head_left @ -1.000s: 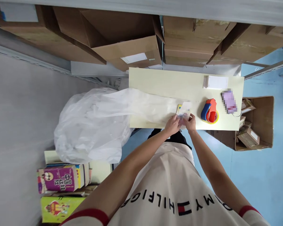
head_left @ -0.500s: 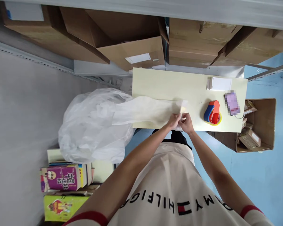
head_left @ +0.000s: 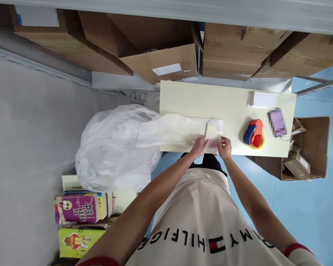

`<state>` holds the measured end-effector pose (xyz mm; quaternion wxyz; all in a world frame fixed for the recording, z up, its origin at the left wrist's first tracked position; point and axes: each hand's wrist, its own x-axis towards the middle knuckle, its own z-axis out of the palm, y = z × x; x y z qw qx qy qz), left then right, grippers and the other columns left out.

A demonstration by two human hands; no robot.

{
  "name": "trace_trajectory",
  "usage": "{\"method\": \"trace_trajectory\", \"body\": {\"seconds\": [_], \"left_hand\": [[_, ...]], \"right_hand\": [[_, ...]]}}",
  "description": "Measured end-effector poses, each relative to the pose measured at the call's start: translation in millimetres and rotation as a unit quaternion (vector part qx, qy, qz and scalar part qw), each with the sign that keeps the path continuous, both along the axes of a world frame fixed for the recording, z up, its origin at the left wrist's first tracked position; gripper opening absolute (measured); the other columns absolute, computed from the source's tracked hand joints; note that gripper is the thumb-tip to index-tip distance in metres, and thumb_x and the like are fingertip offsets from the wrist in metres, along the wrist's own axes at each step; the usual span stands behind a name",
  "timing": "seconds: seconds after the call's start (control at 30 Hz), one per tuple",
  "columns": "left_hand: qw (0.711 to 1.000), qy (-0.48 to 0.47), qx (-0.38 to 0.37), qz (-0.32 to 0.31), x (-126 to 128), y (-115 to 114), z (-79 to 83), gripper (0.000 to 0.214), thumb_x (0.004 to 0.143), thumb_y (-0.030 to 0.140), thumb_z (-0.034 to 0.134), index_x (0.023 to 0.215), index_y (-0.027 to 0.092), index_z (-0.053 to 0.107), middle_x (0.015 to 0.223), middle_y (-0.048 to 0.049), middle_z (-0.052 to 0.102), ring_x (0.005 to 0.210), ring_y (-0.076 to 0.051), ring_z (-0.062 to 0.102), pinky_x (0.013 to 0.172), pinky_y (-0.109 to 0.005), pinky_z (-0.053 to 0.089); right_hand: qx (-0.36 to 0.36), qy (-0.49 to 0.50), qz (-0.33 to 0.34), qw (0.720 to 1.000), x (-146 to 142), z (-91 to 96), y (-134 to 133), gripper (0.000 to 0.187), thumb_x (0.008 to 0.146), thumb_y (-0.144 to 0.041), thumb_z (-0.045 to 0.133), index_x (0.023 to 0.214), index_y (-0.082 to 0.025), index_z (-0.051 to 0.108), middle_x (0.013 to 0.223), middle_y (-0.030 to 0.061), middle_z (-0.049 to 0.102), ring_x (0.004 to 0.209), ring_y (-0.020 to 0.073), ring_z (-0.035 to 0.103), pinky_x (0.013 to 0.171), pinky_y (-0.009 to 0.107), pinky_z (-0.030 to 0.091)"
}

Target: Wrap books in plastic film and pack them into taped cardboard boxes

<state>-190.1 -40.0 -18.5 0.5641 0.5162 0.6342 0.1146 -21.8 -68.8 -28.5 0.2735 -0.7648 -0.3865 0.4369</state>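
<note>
On the table, a small flat packet, pale yellow with a reddish part, lies on the end of a white, thin wrapping sheet. My left hand closes at the packet's lower left edge, thumb and fingers against it. At its lower right edge, my right hand has its fingers pinched together on the wrap. The long sheet stretches left over the table edge to a big translucent plastic bag. What the packet holds cannot be made out.
A red and blue tape dispenser stands right of my hands on the cream table. Behind it are a stack of white cards and a phone. Cardboard boxes line the back; an open carton sits right, books lower left.
My hands have moved apart, the left one leftward and the right one rightward. The packet, mostly covered by my fingers before, now lies flat and shows between them.
</note>
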Motion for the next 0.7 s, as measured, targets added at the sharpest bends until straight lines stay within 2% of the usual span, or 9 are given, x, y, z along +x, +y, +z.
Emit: {"method": "trace_trajectory", "body": {"seconds": [0.07, 0.13, 0.27, 0.33, 0.47, 0.57, 0.63, 0.7], "left_hand": [[1.0, -0.008, 0.012, -0.009, 4.4, -1.7, -0.2, 0.036, 0.094, 0.047, 0.048, 0.102, 0.015, 0.064, 0.109, -0.0126, 0.063, 0.101, -0.023, 0.063, 0.095, -0.036, 0.047], [1.0, -0.013, 0.016, -0.004, 11.8, -1.3, -0.3, 0.035, 0.093, 0.045, 0.05, 0.104, 0.015, 0.064, 0.11, -0.0124, 0.063, 0.097, -0.023, 0.064, 0.094, -0.037, 0.049], [0.995, -0.089, -0.034, 0.01, 38.3, 3.9, 1.8, 0.045, 0.093, 0.04, 0.053, 0.13, 0.014, 0.054, 0.122, -0.0147, 0.064, 0.106, -0.024, 0.065, 0.094, -0.037, 0.051], [0.99, -0.13, -0.05, -0.004, 52.0, 7.0, 3.9, 0.045, 0.093, 0.038, 0.053, 0.132, 0.015, 0.053, 0.126, -0.0145, 0.065, 0.112, -0.025, 0.064, 0.097, -0.038, 0.05], [0.989, -0.146, -0.015, -0.011, 60.2, 11.4, 9.2, 0.038, 0.092, 0.041, 0.055, 0.119, 0.015, 0.063, 0.13, -0.0153, 0.062, 0.118, -0.028, 0.061, 0.1, -0.041, 0.049], [0.981, -0.19, 0.027, 0.035, 49.3, 13.1, 12.7, 0.043, 0.092, 0.048, 0.054, 0.119, 0.016, 0.064, 0.127, -0.0146, 0.063, 0.109, -0.026, 0.064, 0.093, -0.038, 0.052], [0.973, -0.22, 0.026, 0.072, 38.4, 14.7, 13.2, 0.046, 0.093, 0.052, 0.051, 0.121, 0.017, 0.061, 0.119, -0.0126, 0.067, 0.1, -0.024, 0.066, 0.087, -0.036, 0.054], [0.972, -0.207, 0.009, 0.113, 27.2, 17.1, 11.5, 0.049, 0.094, 0.054, 0.049, 0.126, 0.017, 0.057, 0.116, -0.0115, 0.068, 0.097, -0.022, 0.067, 0.083, -0.033, 0.053]], "right_hand": [[-0.013, 0.008, -0.028, 0.999, 2.9, -0.4, -1.1, 0.045, 0.069, -0.03, 0.063, 0.113, -0.02, 0.057, 0.109, 0.0106, 0.063, 0.09, 0.0217, 0.062, 0.085, 0.044, 0.054], [-0.028, 0.052, -0.06, 0.996, 8.2, 0.6, 1.1, 0.05, 0.066, -0.029, 0.064, 0.114, -0.021, 0.055, 0.101, 0.0067, 0.064, 0.086, 0.0205, 0.062, 0.081, 0.041, 0.055], [-0.022, 0.096, -0.133, 0.986, 31.6, 11.8, 8.0, 0.039, 0.064, -0.033, 0.064, 0.1, -0.021, 0.054, 0.089, 0.0018, 0.062, 0.074, 0.0164, 0.059, 0.069, 0.035, 0.053], [0.0, 0.095, -0.139, 0.986, 43.4, 21.0, 10.1, 0.034, 0.066, -0.035, 0.064, 0.095, -0.021, 0.054, 0.09, 0.0011, 0.062, 0.071, 0.0146, 0.057, 0.066, 0.033, 0.052], [0.012, 0.092, -0.103, 0.99, 41.8, 36.1, 15.3, 0.034, 0.069, -0.039, 0.066, 0.095, -0.023, 0.053, 0.092, 0.0001, 0.061, 0.066, 0.0121, 0.054, 0.062, 0.03, 0.05], [0.01, 0.11, -0.048, 0.993, 17.7, 39.2, 22.5, 0.04, 0.069, -0.042, 0.069, 0.101, -0.024, 0.054, 0.096, 0.0015, 0.06, 0.068, 0.0131, 0.056, 0.061, 0.031, 0.051], [0.008, 0.132, -0.01, 0.991, 0.2, 37.0, 26.3, 0.045, 0.07, -0.046, 0.069, 0.107, -0.024, 0.056, 0.103, 0.0042, 0.06, 0.075, 0.016, 0.059, 0.065, 0.034, 0.053], [0.008, 0.13, 0.018, 0.991, -11.4, 31.5, 26.9, 0.046, 0.073, -0.048, 0.067, 0.111, -0.024, 0.057, 0.112, 0.0079, 0.06, 0.088, 0.0205, 0.061, 0.073, 0.039, 0.055]]}}
